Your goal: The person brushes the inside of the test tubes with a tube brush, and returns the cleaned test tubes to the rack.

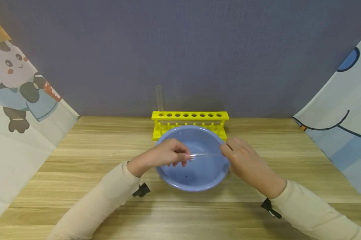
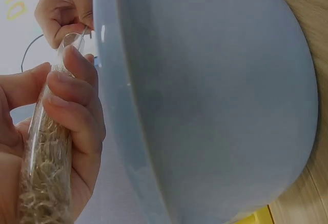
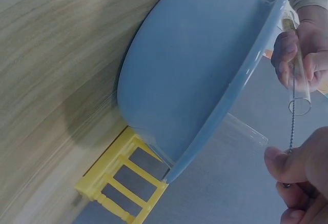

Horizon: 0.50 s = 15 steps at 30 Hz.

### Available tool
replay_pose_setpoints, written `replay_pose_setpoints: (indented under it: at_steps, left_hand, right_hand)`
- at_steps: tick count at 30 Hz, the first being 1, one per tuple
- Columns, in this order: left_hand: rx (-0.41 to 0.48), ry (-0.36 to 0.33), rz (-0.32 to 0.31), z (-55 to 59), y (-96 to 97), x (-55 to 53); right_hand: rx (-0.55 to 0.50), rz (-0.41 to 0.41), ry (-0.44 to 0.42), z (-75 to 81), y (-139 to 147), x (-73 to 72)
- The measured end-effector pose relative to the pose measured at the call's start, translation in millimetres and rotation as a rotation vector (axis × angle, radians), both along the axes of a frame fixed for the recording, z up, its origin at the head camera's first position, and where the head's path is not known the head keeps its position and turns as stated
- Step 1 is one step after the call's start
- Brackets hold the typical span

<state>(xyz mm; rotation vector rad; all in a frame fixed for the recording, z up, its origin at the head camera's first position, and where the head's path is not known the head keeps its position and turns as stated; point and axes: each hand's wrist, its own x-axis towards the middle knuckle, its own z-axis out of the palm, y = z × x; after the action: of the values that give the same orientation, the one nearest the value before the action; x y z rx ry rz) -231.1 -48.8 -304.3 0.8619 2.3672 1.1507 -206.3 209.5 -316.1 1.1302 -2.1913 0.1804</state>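
Observation:
Over the blue basin, my left hand holds a clear glass test tube lying nearly level, fingers and thumb wrapped around it. Inside the tube sit the pale bristles of a test tube brush. The brush's twisted wire handle comes out of the tube's mouth, and my right hand pinches that wire between thumb and curled fingers. In the right wrist view, the tube's open rim faces my right hand, a short way apart from it.
Behind the basin stands a yellow test tube rack with a row of holes. Another clear test tube stands upright at its left end. Small dark specks show in the basin. A grey wall rises behind the wooden table.

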Motion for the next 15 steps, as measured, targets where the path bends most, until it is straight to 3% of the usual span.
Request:
replay_pose_setpoints:
  at_steps: [6, 15]
  left_hand:
    - [0.017, 0.059, -0.009, -3.8, -3.3, -0.3]
    - [0.047, 0.256, -0.079, -8.5, -6.1, 1.3]
  right_hand:
    - [0.008, -0.007, -0.014, -0.1, 0.7, -0.2]
    - [-0.012, -0.013, -0.040, 2.8, 3.0, -0.2]
